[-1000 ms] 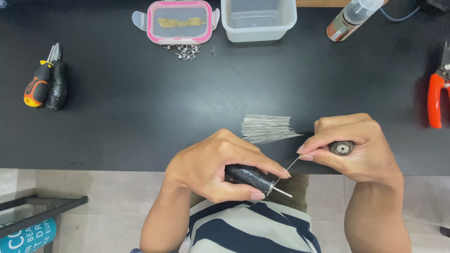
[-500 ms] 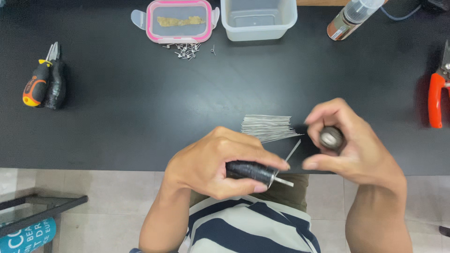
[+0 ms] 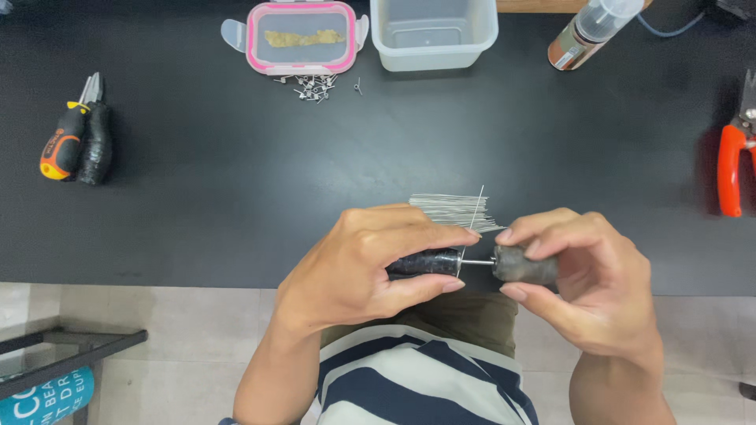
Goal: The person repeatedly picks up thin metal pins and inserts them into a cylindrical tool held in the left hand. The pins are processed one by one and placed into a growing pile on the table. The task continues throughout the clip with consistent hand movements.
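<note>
The left hand (image 3: 358,264) is closed around a dark cylindrical handle (image 3: 424,264) at lower centre of the frame, thumb and fingers wrapped over its barrel; the right hand (image 3: 587,279) pinches a short dark cylindrical cap (image 3: 524,266) between thumb and fingertips, just right of the handle; a thin metal pin (image 3: 477,262) spans the short gap between handle and cap, the two pieces lying in line and horizontal; a single fine wire (image 3: 475,212) rises from the pin area, tilted slightly right; directly behind the hands a fan of thin metal wires (image 3: 449,206) lies flat on the black table (image 3: 236,181); at upper centre stands a pink-rimmed lidded container (image 3: 299,35), with a scatter of small metal parts (image 3: 313,86) just below it; a clear plastic tub (image 3: 433,31) sits beside it to the right; a spray bottle (image 3: 591,27) lies tilted at upper right; orange-handled pliers (image 3: 732,157) rest at the right edge; an orange-and-black screwdriver (image 3: 64,142) lies at upper left, touching a black-handled tool (image 3: 96,142).
</note>
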